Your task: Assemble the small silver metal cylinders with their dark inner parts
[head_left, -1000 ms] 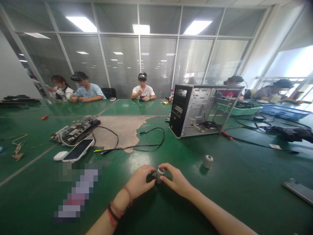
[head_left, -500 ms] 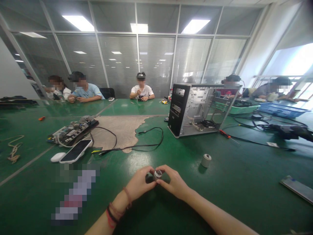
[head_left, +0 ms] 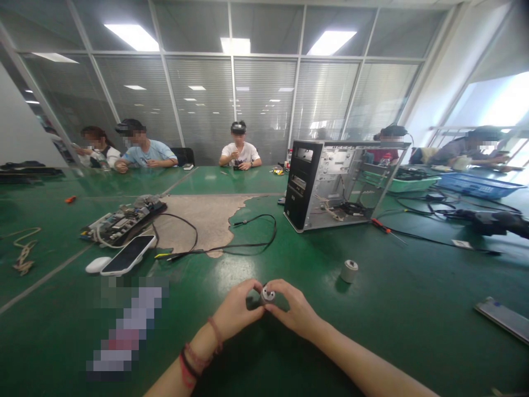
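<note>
Between my two hands is a small, round, silver-grey metal part [head_left: 268, 296] with holes in its top face. My left hand [head_left: 239, 303] grips its left side with thumb and fingertips. From the other side, the thumb and fingers of my right hand [head_left: 295, 309] are closed on it too. The part is at the table's near middle; whether it touches the surface is hidden. To the right of my hands a similar grey metal cylinder [head_left: 349, 272] stands upright on the green table [head_left: 397, 309].
Beyond the cylinder stands an open computer case [head_left: 301, 187], a red-handled screwdriver [head_left: 381, 226] beside it. To the left lie a phone [head_left: 129, 255], a white case [head_left: 98, 266], a circuit board [head_left: 124, 220] and a black cable [head_left: 264, 245]. Several people sit across the table.
Between my fingers, the metal part has turned slightly, so its top face and holes show more clearly. Both my hands stay in nearly the same place.
</note>
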The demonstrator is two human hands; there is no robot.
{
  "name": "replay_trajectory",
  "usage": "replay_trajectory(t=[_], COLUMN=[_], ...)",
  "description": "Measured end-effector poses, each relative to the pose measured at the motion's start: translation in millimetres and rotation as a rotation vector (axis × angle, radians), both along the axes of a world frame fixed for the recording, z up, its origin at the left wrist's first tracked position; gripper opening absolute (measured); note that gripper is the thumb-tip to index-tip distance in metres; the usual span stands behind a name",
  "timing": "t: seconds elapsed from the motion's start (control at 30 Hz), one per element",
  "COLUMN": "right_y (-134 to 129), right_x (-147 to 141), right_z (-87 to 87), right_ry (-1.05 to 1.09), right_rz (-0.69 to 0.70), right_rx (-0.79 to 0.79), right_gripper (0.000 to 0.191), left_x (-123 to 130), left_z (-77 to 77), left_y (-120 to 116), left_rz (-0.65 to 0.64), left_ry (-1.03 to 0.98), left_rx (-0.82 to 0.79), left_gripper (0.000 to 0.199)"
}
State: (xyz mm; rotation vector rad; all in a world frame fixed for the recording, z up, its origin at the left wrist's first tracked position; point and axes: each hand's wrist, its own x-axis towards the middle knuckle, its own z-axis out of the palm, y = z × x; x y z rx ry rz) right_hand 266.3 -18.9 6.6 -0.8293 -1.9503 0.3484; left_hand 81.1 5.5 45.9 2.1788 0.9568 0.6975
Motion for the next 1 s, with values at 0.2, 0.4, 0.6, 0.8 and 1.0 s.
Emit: replay_trajectory(t=[0.2,0.4,0.6,0.8,1.0], right_y=[1.7,2.5,1.4,1.3,0.5], right_x=[-0.1,-0.1,-0.3,-0.1,1.2], right_z=[-3.1,-5.0,-3.7,-4.1,-2.2], right_ry=[0.006,0.018,0.029,0.028,0.018], right_rz=[0.017,0.002,-0.007,-0.014,-0.024], right_rx=[0.037,0.023,0.020,0.038,0.008], right_gripper=[0.031,0.033,0.034,0.033,0.034], left_x=[-0.4,-0.5,-0.5,-0.1,0.4], left_z=[0.0,0.6,1.0,1.8,0.9], left_y=[0.1,0.5,0.2,-0.7,0.6], left_rz=[-0.016,-0.020,-0.035,-0.042,-0.064], left_ry=[-0.011,-0.029,-0.057,-0.083,-0.142], left_rx=[-0.004,-0.009,-0.032,-0.053,-0.098], left_gripper=[0.018,0.021,0.021,0.021,0.019])
